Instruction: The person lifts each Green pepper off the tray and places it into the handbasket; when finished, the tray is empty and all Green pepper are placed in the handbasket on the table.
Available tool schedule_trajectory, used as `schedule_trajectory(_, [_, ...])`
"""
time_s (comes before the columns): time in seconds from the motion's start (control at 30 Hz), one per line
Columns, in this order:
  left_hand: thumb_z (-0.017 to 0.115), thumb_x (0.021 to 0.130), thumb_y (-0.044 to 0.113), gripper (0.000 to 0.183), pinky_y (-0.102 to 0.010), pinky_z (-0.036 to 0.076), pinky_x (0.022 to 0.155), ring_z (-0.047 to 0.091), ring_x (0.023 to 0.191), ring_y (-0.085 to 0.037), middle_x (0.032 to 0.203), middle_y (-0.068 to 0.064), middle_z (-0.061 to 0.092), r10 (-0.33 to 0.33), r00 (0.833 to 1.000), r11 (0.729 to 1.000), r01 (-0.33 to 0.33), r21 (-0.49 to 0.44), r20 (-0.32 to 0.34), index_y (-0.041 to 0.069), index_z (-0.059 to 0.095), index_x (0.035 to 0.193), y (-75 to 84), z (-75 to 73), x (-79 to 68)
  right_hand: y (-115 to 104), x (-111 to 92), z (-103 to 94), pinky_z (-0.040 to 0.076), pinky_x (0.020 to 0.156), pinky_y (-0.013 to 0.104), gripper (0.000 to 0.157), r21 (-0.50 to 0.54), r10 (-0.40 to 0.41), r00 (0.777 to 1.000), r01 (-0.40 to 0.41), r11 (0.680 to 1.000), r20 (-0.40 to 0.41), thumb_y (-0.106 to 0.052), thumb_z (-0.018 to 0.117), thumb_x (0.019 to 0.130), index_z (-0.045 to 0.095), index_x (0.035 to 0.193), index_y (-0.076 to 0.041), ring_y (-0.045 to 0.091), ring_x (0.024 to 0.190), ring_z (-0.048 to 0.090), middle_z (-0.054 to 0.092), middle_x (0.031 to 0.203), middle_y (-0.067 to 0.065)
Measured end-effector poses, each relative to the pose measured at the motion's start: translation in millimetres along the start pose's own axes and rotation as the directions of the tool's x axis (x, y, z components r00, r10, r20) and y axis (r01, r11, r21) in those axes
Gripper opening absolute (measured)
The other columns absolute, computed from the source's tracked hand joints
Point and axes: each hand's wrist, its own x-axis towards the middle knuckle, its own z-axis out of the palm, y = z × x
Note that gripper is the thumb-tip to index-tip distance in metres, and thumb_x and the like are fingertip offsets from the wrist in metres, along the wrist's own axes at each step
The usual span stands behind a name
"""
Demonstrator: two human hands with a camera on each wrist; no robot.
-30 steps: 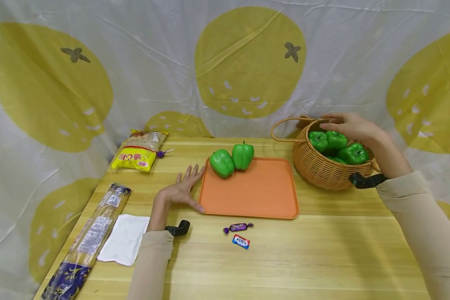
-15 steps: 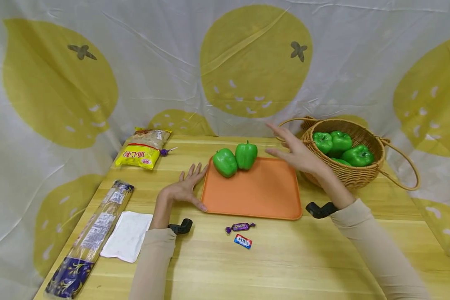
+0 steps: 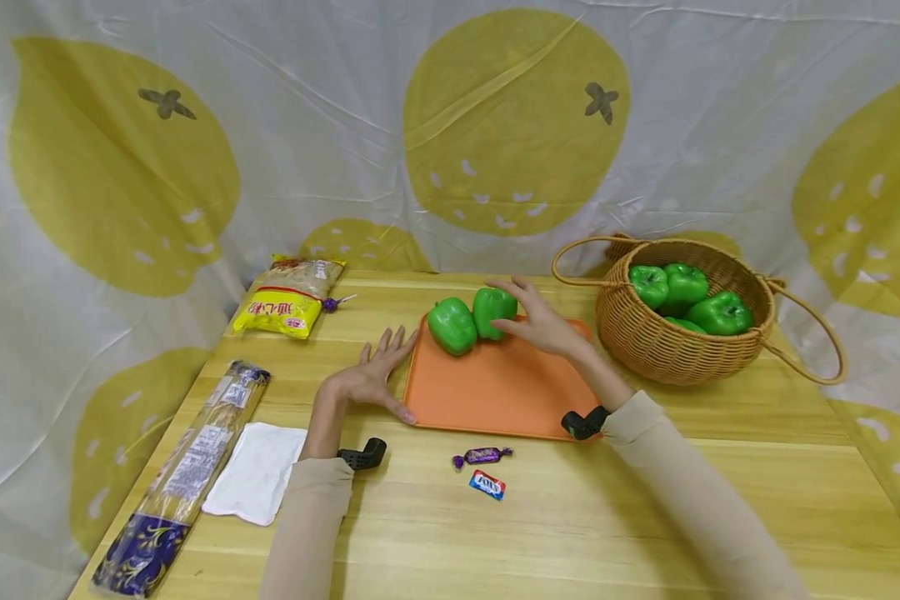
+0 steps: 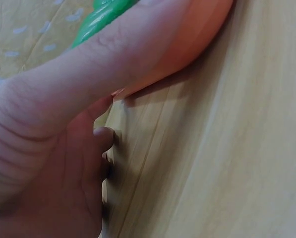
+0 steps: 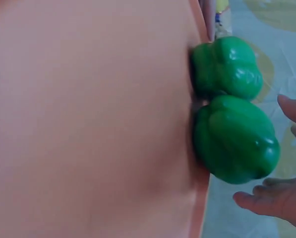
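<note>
Two green bell peppers lie side by side at the far left corner of an orange tray. My right hand is at the right-hand bell pepper, its thumb and fingers parted around it. In the right wrist view a gap shows between those fingertips and the nearer bell pepper. The left-hand bell pepper leans close to the first. My left hand rests at the tray's left edge, fingers spread, thumb at the near corner. In the left wrist view its thumb lies along the tray side.
A wicker basket holding several green bell peppers stands right of the tray, its handles lowered outward. Two wrapped candies lie in front. On the left are a yellow food bag, a lollipop, a noodle pack and a white cloth.
My right hand has come left from above the basket, across the tray, to the right-hand bell pepper. The left hand stays at the tray edge. The view has shifted slightly.
</note>
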Motion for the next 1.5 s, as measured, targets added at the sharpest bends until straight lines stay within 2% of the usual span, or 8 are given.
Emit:
schedule_trajectory(0.17, [0.088,0.060,0.049,0.138,-0.063,-0.016,0.116,-0.024,0.147,-0.036,0.161,-0.017,-0.018,0.009,1.000,1.000,-0.009,-0.001,0.006,0.019,-0.006,0.156,2.2,1.8,1.0,3.5,8.3,7.2,0.037,0.106,0.062,0.061,0.002,0.021,1.000,-0.021,1.000,-0.012,-0.022,0.066,0.092,0.040,0.147,-0.025,0.042,0.141,0.028,0.020,0.155,0.023])
schedule_trajectory(0.4, [0.088,0.059,0.049,0.139,-0.063,-0.016,0.115,-0.025,0.147,-0.036,0.161,-0.018,-0.019,0.014,1.000,1.000,-0.014,-0.001,0.012,0.019,-0.007,0.156,6.3,1.3,2.9,8.3,12.9,14.4,0.042,0.103,0.060,0.054,-0.053,0.042,0.998,-0.044,0.998,-0.039,-0.015,0.069,0.089,0.051,0.140,-0.015,0.047,0.138,0.033,0.027,0.152,0.028])
schedule_trajectory(0.6, [0.089,0.059,0.048,0.139,-0.065,-0.016,0.114,-0.024,0.146,-0.039,0.160,-0.020,-0.018,0.029,1.000,1.000,-0.029,-0.001,0.008,0.017,-0.006,0.156,7.7,0.4,5.3,13.4,11.0,14.3,0.048,0.096,0.050,0.054,-0.029,0.051,0.996,-0.053,0.998,-0.073,-0.016,0.072,0.086,0.055,0.138,-0.017,0.037,0.120,0.049,0.046,0.136,0.020])
schedule_trajectory(0.83, [0.089,0.059,0.049,0.139,-0.064,-0.016,0.115,-0.024,0.147,-0.038,0.160,-0.019,-0.019,0.017,1.000,1.000,-0.017,-0.006,0.006,0.018,-0.006,0.156,5.5,0.8,4.4,13.3,-1.2,6.7,0.049,0.090,0.046,0.054,-0.026,0.046,0.998,-0.047,0.999,-0.034,-0.017,0.073,0.085,0.056,0.137,-0.013,0.032,0.113,0.050,0.054,0.129,0.017])
schedule_trajectory(1.1, [0.089,0.058,0.049,0.139,-0.062,-0.018,0.115,-0.026,0.147,-0.035,0.161,-0.016,-0.020,0.003,1.000,1.000,-0.003,-0.016,-0.001,0.021,-0.006,0.156,3.3,1.2,0.4,-7.7,-33.3,-27.3,0.046,0.085,0.039,0.050,-0.080,0.037,0.992,-0.027,0.996,0.122,-0.022,0.074,0.085,0.059,0.133,-0.028,0.023,0.110,0.051,0.056,0.125,0.007])
schedule_trajectory(1.2, [0.089,0.059,0.048,0.139,-0.062,-0.018,0.115,-0.026,0.147,-0.035,0.161,-0.016,-0.020,0.007,1.000,1.000,-0.007,-0.022,-0.003,0.021,-0.006,0.156,3.6,0.0,-0.2,-19.6,-46.8,-45.3,0.049,0.085,0.040,0.051,-0.084,0.013,0.987,0.000,0.996,0.157,-0.023,0.075,0.084,0.060,0.133,-0.027,0.024,0.112,0.052,0.056,0.129,0.007])
schedule_trajectory(1.3, [0.089,0.059,0.047,0.139,-0.062,-0.018,0.115,-0.026,0.147,-0.035,0.161,-0.017,-0.020,0.005,1.000,1.000,-0.005,-0.022,-0.002,0.020,-0.006,0.156,3.9,-0.6,-1.1,-30.1,-58.7,-62.4,0.051,0.086,0.039,0.052,-0.097,0.008,0.986,0.009,0.995,0.168,-0.025,0.076,0.083,0.060,0.132,-0.028,0.023,0.113,0.054,0.054,0.131,0.005])
schedule_trajectory(1.5, [0.089,0.059,0.049,0.139,-0.063,-0.018,0.114,-0.025,0.147,-0.037,0.160,-0.018,-0.019,0.007,1.000,1.000,-0.007,-0.019,-0.001,0.018,-0.005,0.156,2.8,0.1,-2.5,-48.0,-78.9,-101.5,0.052,0.082,0.035,0.051,-0.133,0.025,0.991,-0.008,0.991,0.129,-0.026,0.078,0.080,0.062,0.128,-0.035,0.019,0.106,0.055,0.053,0.129,0.000])
